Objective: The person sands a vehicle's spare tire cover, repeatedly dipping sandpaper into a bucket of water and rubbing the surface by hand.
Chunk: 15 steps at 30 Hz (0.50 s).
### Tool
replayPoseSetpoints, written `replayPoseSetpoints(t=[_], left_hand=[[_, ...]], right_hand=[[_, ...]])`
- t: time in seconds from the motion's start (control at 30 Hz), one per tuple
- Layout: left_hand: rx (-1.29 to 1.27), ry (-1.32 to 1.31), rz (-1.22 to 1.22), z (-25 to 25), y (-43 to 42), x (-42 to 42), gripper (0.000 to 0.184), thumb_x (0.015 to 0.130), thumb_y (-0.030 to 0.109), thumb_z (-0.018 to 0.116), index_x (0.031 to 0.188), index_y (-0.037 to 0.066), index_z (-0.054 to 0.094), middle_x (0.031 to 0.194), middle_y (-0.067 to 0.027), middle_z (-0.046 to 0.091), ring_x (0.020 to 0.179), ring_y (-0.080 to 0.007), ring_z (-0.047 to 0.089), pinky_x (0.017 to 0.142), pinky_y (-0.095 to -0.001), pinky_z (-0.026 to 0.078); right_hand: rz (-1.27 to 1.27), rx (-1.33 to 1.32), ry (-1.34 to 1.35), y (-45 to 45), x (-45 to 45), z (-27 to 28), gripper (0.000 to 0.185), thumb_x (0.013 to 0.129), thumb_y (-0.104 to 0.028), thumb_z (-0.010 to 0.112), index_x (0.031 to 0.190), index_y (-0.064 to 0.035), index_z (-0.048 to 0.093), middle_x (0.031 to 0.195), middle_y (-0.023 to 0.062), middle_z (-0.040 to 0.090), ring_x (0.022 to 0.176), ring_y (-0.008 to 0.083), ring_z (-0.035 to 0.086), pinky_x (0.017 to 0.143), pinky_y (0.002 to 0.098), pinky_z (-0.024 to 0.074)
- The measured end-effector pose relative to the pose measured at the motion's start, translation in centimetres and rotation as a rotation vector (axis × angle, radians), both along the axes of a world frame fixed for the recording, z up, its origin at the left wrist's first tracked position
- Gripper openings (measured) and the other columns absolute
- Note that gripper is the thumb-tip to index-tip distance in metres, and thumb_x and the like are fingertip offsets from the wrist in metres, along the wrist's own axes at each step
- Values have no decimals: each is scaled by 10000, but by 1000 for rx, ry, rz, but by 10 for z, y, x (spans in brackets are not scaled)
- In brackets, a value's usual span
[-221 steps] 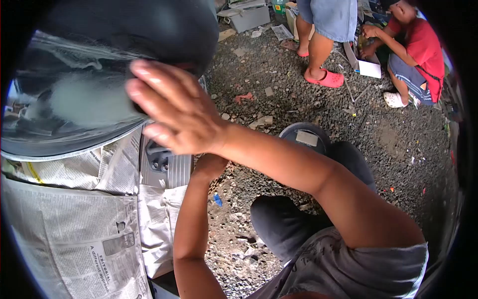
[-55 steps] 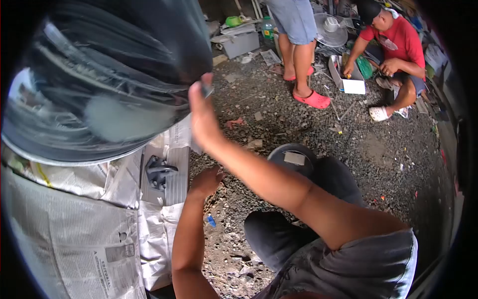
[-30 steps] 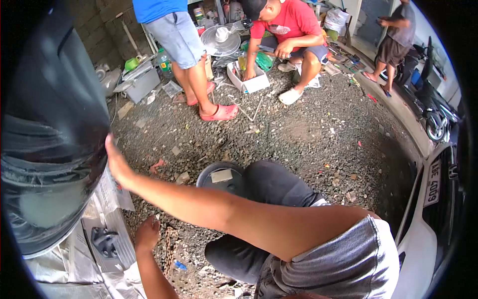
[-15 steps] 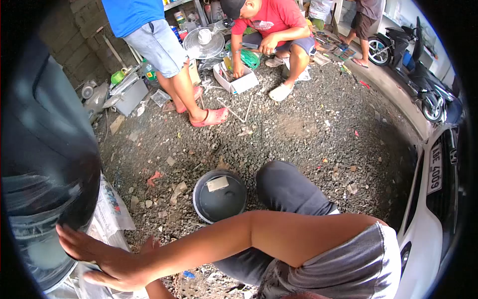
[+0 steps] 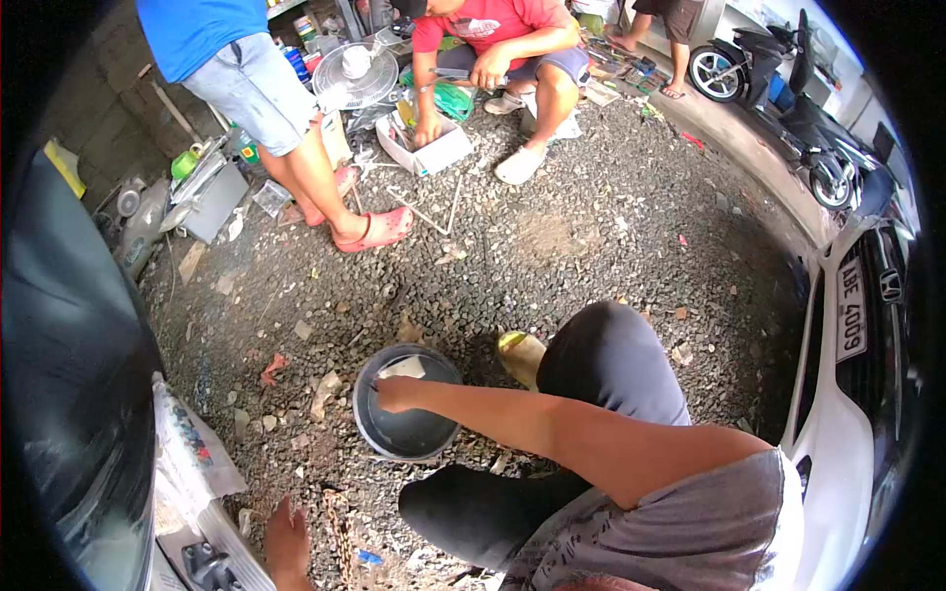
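R hand at bucket, pale block adj., grip unclear; L hand loose nr ribbed panel; fan, box beyond.

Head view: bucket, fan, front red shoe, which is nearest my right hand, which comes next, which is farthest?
1. Bucket, under the right hand.
2. Front red shoe, ahead on the gravel.
3. Fan, farther back, beyond the shoe.

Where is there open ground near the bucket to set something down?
Widest patch: lightly littered gravel between the white shoe, the right knee and the white car. Left of the bucket, scraps leave smaller gaps. Crowded: around the fan and white box; the right hand is at the bucket.
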<state>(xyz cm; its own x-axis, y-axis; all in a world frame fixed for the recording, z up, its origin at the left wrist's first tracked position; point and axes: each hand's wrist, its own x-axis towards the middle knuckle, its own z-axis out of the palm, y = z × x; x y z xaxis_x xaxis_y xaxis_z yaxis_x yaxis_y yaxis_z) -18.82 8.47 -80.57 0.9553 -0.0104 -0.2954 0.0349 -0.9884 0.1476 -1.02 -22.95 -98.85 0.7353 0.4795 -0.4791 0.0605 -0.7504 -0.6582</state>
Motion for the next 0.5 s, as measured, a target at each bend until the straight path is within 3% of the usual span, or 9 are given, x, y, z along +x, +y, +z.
replayPoseSetpoints(t=[0.07, 0.13, 0.17, 0.2, 0.27, 0.3, 0.4, 0.5], left_hand=[[50, -8, -21, -8, -3, -4, 463, 978, 291, 546, 1353, 21, 533, 1242, -247, 610, 1092, -406, 613, 944, -491, 473], [95, 60, 57, 9, -30, -6, 452, 972, 289, 553, 1348, 37, 541, 1210, -238, 624, 1065, -400, 622, 923, -497, 482], [56, -77, -100, -17, -4, -12, 435, 965, 294, 565, 1327, 53, 556, 1150, -223, 639, 1026, -393, 630, 878, -497, 498], [84, -51, -82, -15, -6, -14, 435, 964, 297, 567, 1323, 51, 557, 1148, -223, 639, 1023, -395, 630, 872, -495, 501], [136, -17, -48, -15, -12, -13, 437, 960, 303, 572, 1315, 49, 560, 1143, -221, 641, 1019, -397, 631, 861, -492, 507], [192, -63, -96, -25, -4, -14, 439, 955, 300, 577, 1313, 47, 561, 1117, -220, 642, 996, -400, 632, 851, -495, 508], [224, -49, -51, -22, -20, -11, 440, 949, 295, 578, 1310, 43, 567, 1103, -225, 643, 978, -411, 631, 858, -505, 506], [319, -20, -107, -28, -30, -13, 434, 934, 285, 596, 1294, 43, 587, 1087, -219, 652, 971, -390, 645, 848, -478, 519]], right_hand=[[27, -39, 169, -20, -6, -21, 629, 861, -87, 509, 1461, 27, 358, 1122, 303, 647, 1009, 452, 638, 824, 519, 505], [-164, -12, 41, -27, -26, -49, 555, 850, -39, 521, 1396, 36, 458, 1144, 298, 645, 1019, 441, 640, 813, 510, 513], [-210, -16, -76, -25, -44, -67, 491, 855, -22, 519, 1342, 37, 518, 1168, 290, 640, 1036, 429, 638, 812, 504, 516], [-257, -24, -193, -24, -61, -83, 435, 860, -5, 516, 1289, 38, 578, 1193, 282, 635, 1053, 417, 636, 811, 499, 519], [-86, -89, -192, -27, -55, -126, 326, 878, -1, 519, 1160, 26, 681, 1234, 244, 634, 1089, 381, 632, 822, 490, 523], [87, -124, -9, -30, -47, -132, 291, 880, -8, 532, 1105, 16, 714, 1236, 221, 643, 1096, 365, 634, 830, 489, 523], [295, -233, -6, -30, -47, -130, 274, 867, -34, 556, 1087, 6, 715, 1147, 194, 687, 1026, 349, 665, 806, 488, 533], [-125, -114, -125, -24, -57, -131, 248, 866, -79, 568, 1044, 2, 720, 1077, 184, 706, 968, 324, 684, 794, 459, 539]])
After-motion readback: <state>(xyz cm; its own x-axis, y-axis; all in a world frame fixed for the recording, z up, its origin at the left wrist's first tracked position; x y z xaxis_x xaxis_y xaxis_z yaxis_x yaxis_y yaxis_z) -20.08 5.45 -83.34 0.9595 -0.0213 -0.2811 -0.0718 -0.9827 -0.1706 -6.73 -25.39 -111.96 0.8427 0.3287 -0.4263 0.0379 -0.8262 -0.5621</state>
